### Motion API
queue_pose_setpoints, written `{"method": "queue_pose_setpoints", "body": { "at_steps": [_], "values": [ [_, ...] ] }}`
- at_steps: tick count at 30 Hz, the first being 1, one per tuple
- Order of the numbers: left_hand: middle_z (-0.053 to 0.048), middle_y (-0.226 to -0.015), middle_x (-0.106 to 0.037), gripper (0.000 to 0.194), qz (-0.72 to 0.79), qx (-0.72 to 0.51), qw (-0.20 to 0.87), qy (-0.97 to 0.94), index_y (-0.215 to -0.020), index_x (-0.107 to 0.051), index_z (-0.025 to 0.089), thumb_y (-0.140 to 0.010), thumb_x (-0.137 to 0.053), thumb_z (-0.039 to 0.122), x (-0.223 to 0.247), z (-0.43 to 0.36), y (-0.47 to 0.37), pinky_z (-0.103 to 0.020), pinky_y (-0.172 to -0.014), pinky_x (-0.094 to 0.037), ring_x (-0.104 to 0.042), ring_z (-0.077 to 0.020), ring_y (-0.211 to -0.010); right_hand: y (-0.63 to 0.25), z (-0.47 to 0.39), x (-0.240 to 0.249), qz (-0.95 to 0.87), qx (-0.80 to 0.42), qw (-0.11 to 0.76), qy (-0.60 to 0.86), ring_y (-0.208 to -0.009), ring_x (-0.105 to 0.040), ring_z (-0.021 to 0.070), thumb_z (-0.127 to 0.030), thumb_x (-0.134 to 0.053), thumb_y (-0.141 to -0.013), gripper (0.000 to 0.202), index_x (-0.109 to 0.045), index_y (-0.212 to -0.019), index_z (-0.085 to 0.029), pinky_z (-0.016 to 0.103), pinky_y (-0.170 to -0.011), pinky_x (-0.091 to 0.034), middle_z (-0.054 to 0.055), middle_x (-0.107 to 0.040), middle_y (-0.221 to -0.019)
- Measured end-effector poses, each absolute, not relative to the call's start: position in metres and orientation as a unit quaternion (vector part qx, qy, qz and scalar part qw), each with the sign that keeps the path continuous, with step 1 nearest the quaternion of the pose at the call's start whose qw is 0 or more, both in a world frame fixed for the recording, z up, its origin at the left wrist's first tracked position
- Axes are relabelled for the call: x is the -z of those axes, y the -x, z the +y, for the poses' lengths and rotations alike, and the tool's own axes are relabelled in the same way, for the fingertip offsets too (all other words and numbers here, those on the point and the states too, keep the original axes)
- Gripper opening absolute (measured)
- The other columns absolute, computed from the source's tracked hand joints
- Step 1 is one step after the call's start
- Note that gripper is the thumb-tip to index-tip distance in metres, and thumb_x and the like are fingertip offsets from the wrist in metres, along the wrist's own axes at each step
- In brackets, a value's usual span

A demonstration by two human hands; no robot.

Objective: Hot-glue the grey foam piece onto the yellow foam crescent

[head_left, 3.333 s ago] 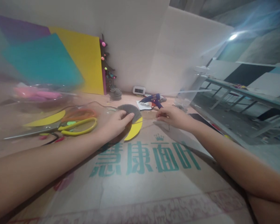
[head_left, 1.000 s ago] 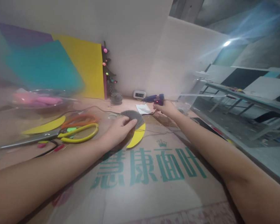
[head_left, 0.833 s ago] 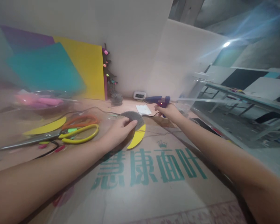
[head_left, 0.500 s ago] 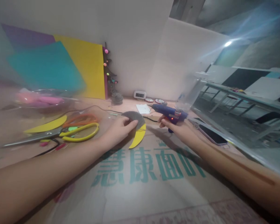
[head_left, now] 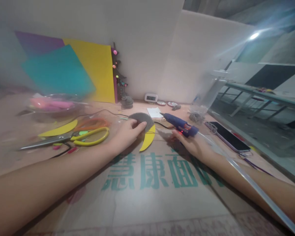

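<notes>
My left hand [head_left: 129, 132] is closed on a grey curved felt-like piece [head_left: 143, 118], thumb on top of it. A yellow crescent [head_left: 148, 139] lies against the grey piece's lower right edge, its tip pointing down toward me. In my right hand [head_left: 190, 142] is a blue glue gun [head_left: 178, 123] with a small red light glowing. Its nozzle points left toward a white paper square [head_left: 154, 112], to the right of the grey piece and apart from it. A long clear glue stick [head_left: 245, 175] sticks out of the gun's rear, passing over my right forearm.
At left lie scissors [head_left: 89, 137] with yellow and orange handles, another yellow crescent [head_left: 59, 128] and a clear bowl [head_left: 55, 106] of pink items. Coloured sheets [head_left: 98, 72] lean on the wall. A small clock [head_left: 151, 97] stands behind; a phone [head_left: 227, 136] lies right.
The glue gun has turned in my right hand, its rear now lower and the glue stick showing. My left hand keeps its hold on the grey piece. The whole view has shifted slightly.
</notes>
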State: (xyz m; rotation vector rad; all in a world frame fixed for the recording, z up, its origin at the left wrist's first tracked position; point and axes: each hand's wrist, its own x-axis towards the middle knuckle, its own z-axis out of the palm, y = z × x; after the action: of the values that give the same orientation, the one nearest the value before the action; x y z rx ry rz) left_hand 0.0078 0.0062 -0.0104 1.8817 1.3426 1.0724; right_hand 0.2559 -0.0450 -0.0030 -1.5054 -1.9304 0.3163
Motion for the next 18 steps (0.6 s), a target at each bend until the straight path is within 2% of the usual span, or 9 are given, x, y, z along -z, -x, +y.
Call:
{"method": "queue_pose_setpoints", "body": {
  "at_steps": [3, 6, 9, 14, 18],
  "values": [
    [0.0, -0.059, -0.061, 0.042, 0.521, -0.394, 0.276, -0.705, -0.061, -0.057, 0.019, -0.086, -0.053, 0.053, 0.005, 0.004, -0.008, -0.027, -0.059, -0.036, -0.057, -0.0171, -0.062, -0.253, -0.051, 0.003, -0.701, -0.201, 0.348, 0.589, -0.059, -0.067, 0.0213, -0.055, -0.05, -0.09, 0.033, -0.06, -0.101, -0.025, 0.037, -0.059, -0.057, 0.001, -0.066, -0.064],
    [0.0, -0.059, -0.062, 0.041, 0.528, -0.389, 0.273, -0.703, -0.059, -0.057, 0.02, -0.086, -0.053, 0.051, 0.0, 0.002, -0.007, -0.027, -0.059, -0.036, -0.057, -0.0173, -0.061, -0.25, -0.057, 0.003, -0.719, -0.225, 0.339, 0.564, -0.052, -0.062, 0.0182, -0.048, -0.061, -0.084, 0.024, -0.061, -0.093, -0.025, 0.033, -0.051, -0.053, -0.001, -0.063, -0.062],
    [0.0, -0.061, -0.064, 0.041, 0.517, -0.398, 0.291, -0.7, -0.061, -0.059, 0.019, -0.086, -0.053, 0.051, -0.001, 0.002, -0.006, -0.027, -0.059, -0.037, -0.057, -0.0171, -0.061, -0.248, -0.062, 0.002, -0.752, -0.186, 0.329, 0.54, -0.057, -0.063, 0.0177, -0.041, -0.064, -0.082, 0.016, -0.063, -0.089, -0.027, 0.032, -0.052, -0.053, 0.0, -0.066, -0.071],
    [-0.001, -0.063, -0.067, 0.042, 0.498, -0.402, 0.325, -0.696, -0.063, -0.061, 0.019, -0.085, -0.055, 0.054, 0.002, 0.005, -0.006, -0.027, -0.06, -0.04, -0.059, -0.0174, -0.062, -0.245, -0.063, -0.005, -0.775, -0.114, 0.33, 0.527, -0.076, -0.068, 0.0231, -0.041, -0.064, -0.081, 0.015, -0.065, -0.086, -0.027, 0.039, -0.07, -0.055, 0.003, -0.071, -0.084],
    [-0.002, -0.063, -0.067, 0.042, 0.502, -0.401, 0.318, -0.697, -0.064, -0.062, 0.019, -0.085, -0.055, 0.055, 0.0, 0.004, -0.006, -0.027, -0.058, -0.039, -0.058, -0.0176, -0.06, -0.244, -0.062, -0.009, -0.782, -0.098, 0.347, 0.508, -0.076, -0.065, 0.0251, -0.046, -0.066, -0.079, 0.021, -0.067, -0.084, -0.026, 0.041, -0.071, -0.054, 0.005, -0.069, -0.081]
  ]
}}
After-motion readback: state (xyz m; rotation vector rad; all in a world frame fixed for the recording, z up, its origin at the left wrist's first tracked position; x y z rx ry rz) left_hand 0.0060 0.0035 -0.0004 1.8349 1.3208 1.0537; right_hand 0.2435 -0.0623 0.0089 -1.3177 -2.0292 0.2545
